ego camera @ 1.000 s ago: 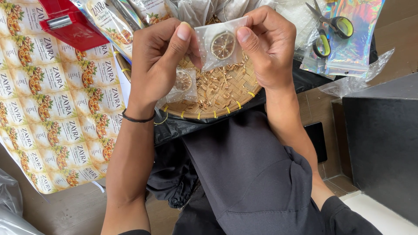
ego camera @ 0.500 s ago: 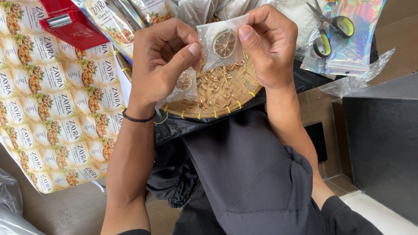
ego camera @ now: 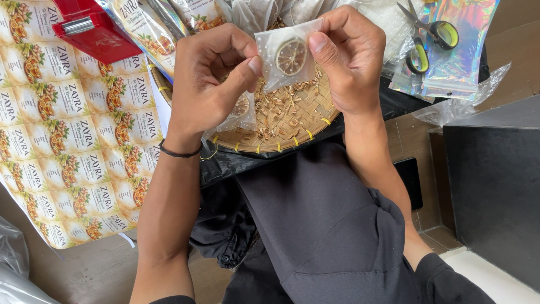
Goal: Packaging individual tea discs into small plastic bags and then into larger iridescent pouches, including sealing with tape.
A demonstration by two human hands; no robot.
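Pouch [ego camera: 288,53] with dried citrus slice is pinched shut-fingered between left hand [ego camera: 211,79] and right hand [ego camera: 349,56], raised over woven tray [ego camera: 292,121] so crumbs are caught.

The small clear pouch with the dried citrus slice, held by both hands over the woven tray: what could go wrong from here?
1. The small clear pouch is pinched only at its edges by the left hand and right hand; a weak grip could let the dried citrus slice slip out.
2. The woven tray sits on the person's lap at the edge; a bump might spill its dried bits.
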